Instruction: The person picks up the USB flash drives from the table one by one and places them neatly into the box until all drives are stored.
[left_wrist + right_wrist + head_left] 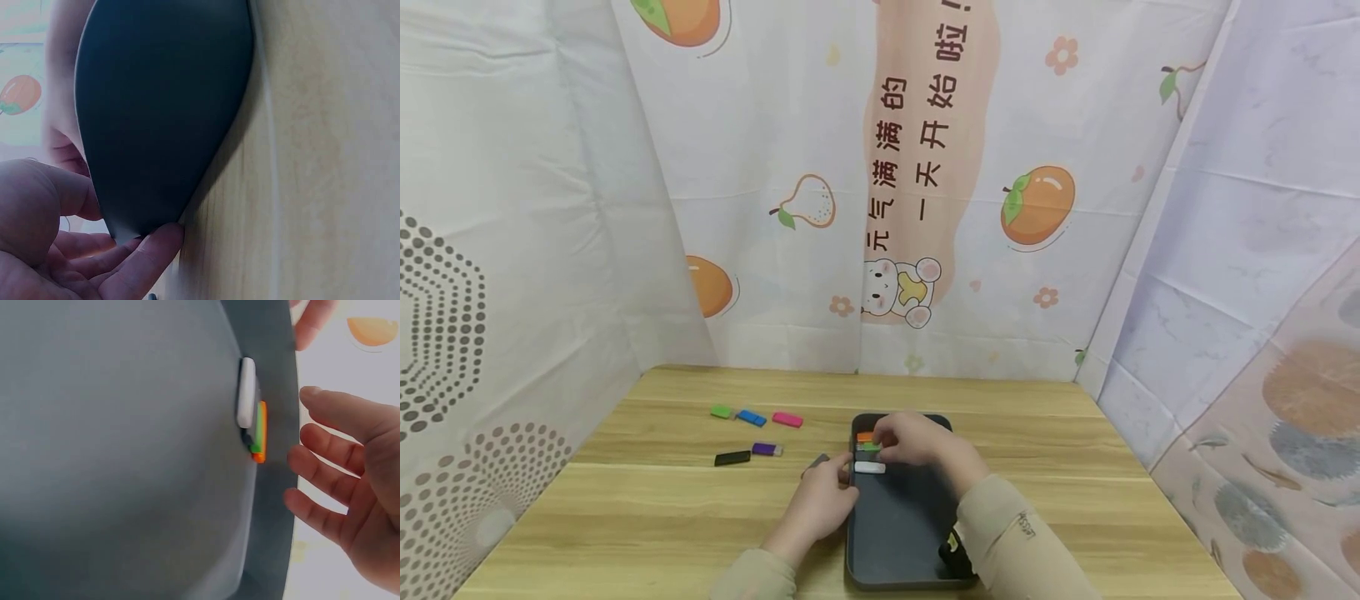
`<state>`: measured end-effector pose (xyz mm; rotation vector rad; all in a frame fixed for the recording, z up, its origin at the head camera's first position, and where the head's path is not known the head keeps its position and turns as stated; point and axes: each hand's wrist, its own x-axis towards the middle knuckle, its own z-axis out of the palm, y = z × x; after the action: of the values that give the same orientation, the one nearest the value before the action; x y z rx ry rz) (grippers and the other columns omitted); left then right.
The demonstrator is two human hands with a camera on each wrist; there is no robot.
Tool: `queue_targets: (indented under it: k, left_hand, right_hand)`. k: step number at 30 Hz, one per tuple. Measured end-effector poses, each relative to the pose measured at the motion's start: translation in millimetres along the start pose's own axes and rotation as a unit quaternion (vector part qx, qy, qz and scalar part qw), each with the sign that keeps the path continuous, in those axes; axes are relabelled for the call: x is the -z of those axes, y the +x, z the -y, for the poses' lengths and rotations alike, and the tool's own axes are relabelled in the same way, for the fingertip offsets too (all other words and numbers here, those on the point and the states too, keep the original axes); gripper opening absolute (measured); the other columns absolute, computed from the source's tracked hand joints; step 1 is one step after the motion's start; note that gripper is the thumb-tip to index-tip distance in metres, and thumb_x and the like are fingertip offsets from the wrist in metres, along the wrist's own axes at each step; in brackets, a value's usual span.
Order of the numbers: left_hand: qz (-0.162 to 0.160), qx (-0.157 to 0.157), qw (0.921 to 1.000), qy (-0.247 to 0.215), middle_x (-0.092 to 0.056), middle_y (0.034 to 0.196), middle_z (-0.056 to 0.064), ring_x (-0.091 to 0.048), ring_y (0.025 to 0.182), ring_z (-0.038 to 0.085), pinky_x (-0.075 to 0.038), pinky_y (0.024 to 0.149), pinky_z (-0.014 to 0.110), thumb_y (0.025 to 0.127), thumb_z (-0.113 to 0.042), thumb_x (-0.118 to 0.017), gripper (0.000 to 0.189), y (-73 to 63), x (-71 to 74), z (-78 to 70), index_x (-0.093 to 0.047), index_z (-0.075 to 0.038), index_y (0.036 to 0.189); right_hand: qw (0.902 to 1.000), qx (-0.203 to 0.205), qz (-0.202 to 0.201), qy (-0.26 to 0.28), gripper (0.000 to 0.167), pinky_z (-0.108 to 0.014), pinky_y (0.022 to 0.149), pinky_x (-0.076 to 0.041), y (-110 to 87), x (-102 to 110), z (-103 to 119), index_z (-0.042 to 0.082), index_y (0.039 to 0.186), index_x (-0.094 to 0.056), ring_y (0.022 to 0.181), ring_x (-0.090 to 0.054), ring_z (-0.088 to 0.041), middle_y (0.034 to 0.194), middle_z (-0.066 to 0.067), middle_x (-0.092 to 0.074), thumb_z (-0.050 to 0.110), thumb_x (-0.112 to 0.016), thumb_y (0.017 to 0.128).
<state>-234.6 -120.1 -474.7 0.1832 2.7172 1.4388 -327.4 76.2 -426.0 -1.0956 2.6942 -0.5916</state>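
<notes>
A dark rectangular tray (902, 525) stands before me. At its left side, my left hand (822, 500) holds the wall, with the thumb inside the rim and fingertips against the outer face in the left wrist view. My right hand (913, 439) hovers over the tray's far left part, its fingers loosely bent and holding nothing. Close by its fingertips, a white USB stick (870, 468), a dark one, a green one (871, 447) and an orange one (865, 437) lie in a column along the left wall. Beyond the left hand's fingers, a dark grey stick (815, 465) is partly hidden.
Left of the tray, more USB sticks lie on the wooden table (625, 517): green (721, 412), blue (751, 417), pink (787, 419), purple (766, 449) and black (732, 458). A printed curtain (775, 333) hangs behind the table, with more cloth at both sides.
</notes>
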Motion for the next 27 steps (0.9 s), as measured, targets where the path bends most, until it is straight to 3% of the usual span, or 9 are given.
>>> queue_targets:
  k: [11,15,22,27]
  left_hand:
    - [-0.008,-0.004,1.0000,-0.005,-0.069,0.111,0.020,-0.067,0.093,0.025,-0.057,0.074,0.042,0.087,-0.004,-0.065,0.058,-0.1,-1.8,1.9,-0.052,0.008,0.142]
    - [-0.008,0.000,1.0000,-0.005,-0.069,0.111,0.021,-0.067,0.094,0.025,-0.057,0.075,0.042,0.088,-0.004,-0.065,0.058,-0.3,-1.7,1.7,-0.052,0.008,0.142]
    - [-0.011,0.000,0.9999,-0.001,-0.069,0.111,0.021,-0.067,0.096,0.027,-0.058,0.076,0.044,0.087,-0.004,-0.066,0.057,-0.5,-2.0,0.1,-0.052,0.010,0.141]
    - [-0.015,0.000,0.9999,0.001,-0.069,0.111,0.022,-0.068,0.095,0.027,-0.058,0.076,0.043,0.087,-0.004,-0.065,0.057,-0.5,-2.5,-0.6,-0.053,0.010,0.141]
  right_hand:
    - [0.9987,0.037,-0.027,0.022,0.006,-0.028,0.068,-0.052,-6.1,21,-4,0.015,0.091,-0.069,0.073,-0.058,-0.008,0.082,0.011,-0.063,0.012,-0.075,0.092]
    - [0.9981,0.042,-0.033,0.032,0.007,-0.028,0.073,-0.053,-9.8,28,-5,0.013,0.096,-0.070,0.078,-0.060,-0.008,0.088,0.009,-0.065,0.011,-0.075,0.092]
    - [0.9970,0.041,-0.055,0.037,0.019,-0.036,0.084,-0.056,-20.5,41,-6,0.012,0.111,-0.072,0.094,-0.067,-0.014,0.108,-0.008,-0.072,0.014,-0.076,0.092]
    - [0.9967,0.028,-0.067,0.035,0.024,-0.043,0.088,-0.055,-28.8,48,-12,0.012,0.114,-0.072,0.101,-0.068,-0.023,0.109,-0.004,-0.071,0.018,-0.077,0.091]
